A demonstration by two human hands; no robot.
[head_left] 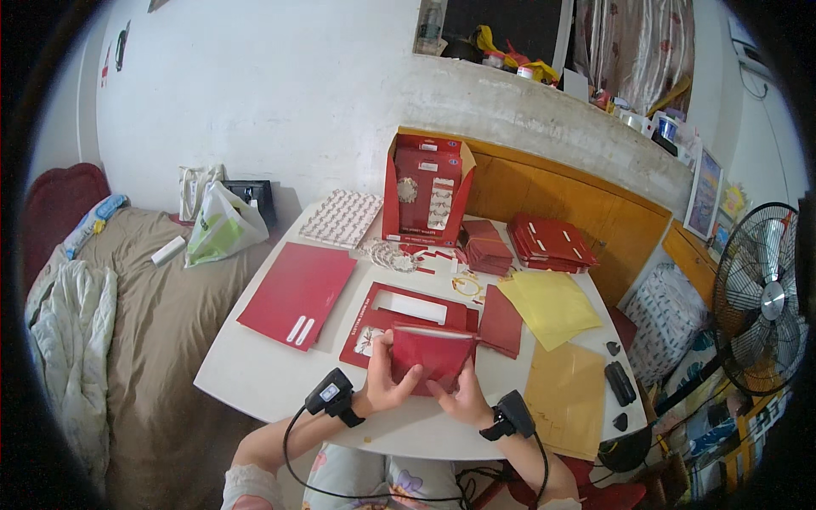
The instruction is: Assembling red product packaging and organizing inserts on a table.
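Observation:
Between both hands, near the table's front edge, is a red envelope (432, 353) with a pale strip along its top edge. My left hand (388, 382) grips its left side, thumb on the front. My right hand (463, 398) holds its lower right corner. Behind it lies a flat red cardboard sleeve (350, 338) with a white cut-out window and a patterned patch, partly covered by the envelope and my hands. Close by on the right sits a small stack of red envelopes (501, 323). Each wrist wears a black strapped device with a cable.
On the white table (246, 365) are a large red sheet (297, 293), patterned sheets (340, 218), an upright red display box (427, 191), red stacks (551, 242), yellow paper (552, 306) and a brown envelope (565, 399). A fan (769, 297) stands right, a bed (161, 340) left.

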